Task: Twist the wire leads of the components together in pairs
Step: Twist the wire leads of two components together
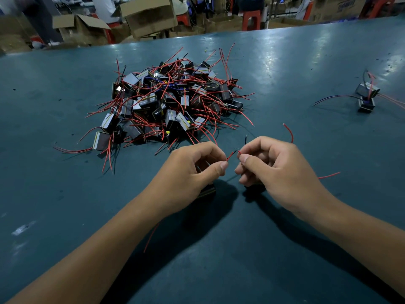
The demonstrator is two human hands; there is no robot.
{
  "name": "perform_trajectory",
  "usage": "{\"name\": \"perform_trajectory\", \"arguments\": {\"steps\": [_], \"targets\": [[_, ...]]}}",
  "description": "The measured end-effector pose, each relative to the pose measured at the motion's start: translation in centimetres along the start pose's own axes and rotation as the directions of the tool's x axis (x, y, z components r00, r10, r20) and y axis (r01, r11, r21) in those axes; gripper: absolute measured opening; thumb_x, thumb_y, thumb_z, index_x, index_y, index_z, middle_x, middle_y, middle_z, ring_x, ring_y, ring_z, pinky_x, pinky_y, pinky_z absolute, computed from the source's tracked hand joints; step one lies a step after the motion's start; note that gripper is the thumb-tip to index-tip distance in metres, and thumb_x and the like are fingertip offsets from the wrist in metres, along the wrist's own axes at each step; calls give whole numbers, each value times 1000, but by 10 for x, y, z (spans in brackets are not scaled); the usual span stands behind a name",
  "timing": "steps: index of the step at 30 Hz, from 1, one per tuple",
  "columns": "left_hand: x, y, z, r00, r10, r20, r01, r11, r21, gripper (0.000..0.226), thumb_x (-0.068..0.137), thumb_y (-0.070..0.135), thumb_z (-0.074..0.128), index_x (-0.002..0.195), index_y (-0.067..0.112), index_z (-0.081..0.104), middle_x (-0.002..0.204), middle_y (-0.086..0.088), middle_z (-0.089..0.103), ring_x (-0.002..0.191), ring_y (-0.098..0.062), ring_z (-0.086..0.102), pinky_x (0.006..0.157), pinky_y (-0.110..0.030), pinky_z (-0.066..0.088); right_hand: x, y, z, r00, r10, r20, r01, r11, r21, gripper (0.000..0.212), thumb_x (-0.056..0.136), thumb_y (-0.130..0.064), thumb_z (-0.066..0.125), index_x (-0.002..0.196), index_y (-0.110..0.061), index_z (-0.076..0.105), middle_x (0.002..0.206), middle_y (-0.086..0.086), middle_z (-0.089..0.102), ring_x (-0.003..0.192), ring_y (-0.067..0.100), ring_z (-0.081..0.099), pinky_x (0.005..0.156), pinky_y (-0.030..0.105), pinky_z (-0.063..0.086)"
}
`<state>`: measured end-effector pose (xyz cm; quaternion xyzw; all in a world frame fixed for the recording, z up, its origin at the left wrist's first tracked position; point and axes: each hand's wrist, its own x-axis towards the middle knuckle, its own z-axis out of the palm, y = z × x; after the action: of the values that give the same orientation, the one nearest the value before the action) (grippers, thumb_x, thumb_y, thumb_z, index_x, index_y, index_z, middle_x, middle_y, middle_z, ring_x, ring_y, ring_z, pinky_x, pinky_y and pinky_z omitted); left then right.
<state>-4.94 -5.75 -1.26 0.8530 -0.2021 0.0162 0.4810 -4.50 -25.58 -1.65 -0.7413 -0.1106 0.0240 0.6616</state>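
The left hand (pixel 192 165) pinches one red lead (pixel 230 156); the right hand (pixel 271 165) pinches another red tip (pixel 239 152), seemingly just apart. Next, the bare ends need crossing, then twisting together.

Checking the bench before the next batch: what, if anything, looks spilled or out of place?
Nothing damaged. The unsorted components lie in a tangled heap mid-table, with one joined pair apart at far right.

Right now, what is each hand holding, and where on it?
The left hand pinches a red wire lead near its tip; the right hand pinches another red lead near its tip.
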Motion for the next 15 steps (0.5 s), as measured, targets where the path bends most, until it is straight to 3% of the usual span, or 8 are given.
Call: {"name": "perform_trajectory", "arguments": {"steps": [15], "targets": [[-2, 7, 5, 998, 15, -63, -13, 999, 30, 6, 95, 25, 63, 90, 22, 66, 74, 5, 69, 62, -23, 63, 60, -47, 54, -1, 1, 2, 998, -56, -1, 56, 998, 30, 10, 94, -12, 65, 88, -18, 71, 60, 3, 66, 51, 15, 59, 53, 24, 52]]}}
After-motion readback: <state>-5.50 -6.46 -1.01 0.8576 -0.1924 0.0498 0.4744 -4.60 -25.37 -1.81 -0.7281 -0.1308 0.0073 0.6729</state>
